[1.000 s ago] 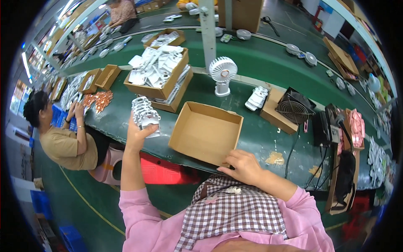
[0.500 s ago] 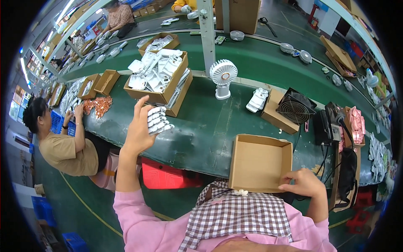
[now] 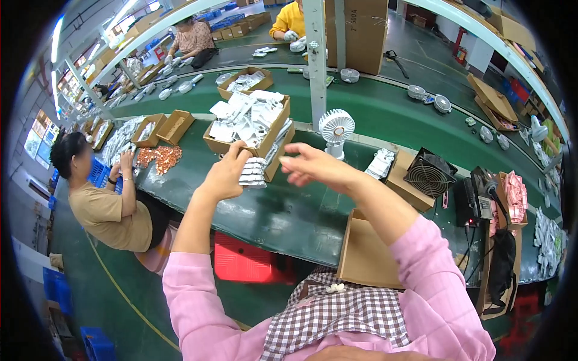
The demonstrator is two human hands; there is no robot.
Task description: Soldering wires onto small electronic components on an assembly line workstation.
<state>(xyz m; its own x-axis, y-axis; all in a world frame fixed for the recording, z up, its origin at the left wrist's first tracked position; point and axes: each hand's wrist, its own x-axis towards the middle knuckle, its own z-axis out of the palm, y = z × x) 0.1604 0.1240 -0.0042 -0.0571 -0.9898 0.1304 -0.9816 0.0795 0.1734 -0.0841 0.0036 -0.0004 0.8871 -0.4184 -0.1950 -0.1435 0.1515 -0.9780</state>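
My left hand (image 3: 225, 175) is closed around a short stack of white plastic parts (image 3: 253, 173), holding it above the green worktable (image 3: 289, 222). My right hand (image 3: 314, 166) reaches across from the right, fingers apart and nothing in them, a little way from the stack. Behind both hands, a cardboard box (image 3: 278, 124) is heaped with loose white plastic parts (image 3: 247, 120). Nearer to my body, a shallow cardboard box (image 3: 367, 256) rests at the table edge, partly hidden by my right forearm.
A white desk fan (image 3: 336, 127) stands beside a metal post (image 3: 315, 66). To its right are stacked white parts (image 3: 381, 163), a black fan (image 3: 428, 171) and a black power unit (image 3: 468, 195). A co-worker (image 3: 114, 204) sits at left near orange pieces (image 3: 159, 157). A red stool (image 3: 244, 259) stands below.
My right hand has left the shallow box and moved up and left toward the stack. My left hand still holds the white parts. The whole view has shifted slightly.
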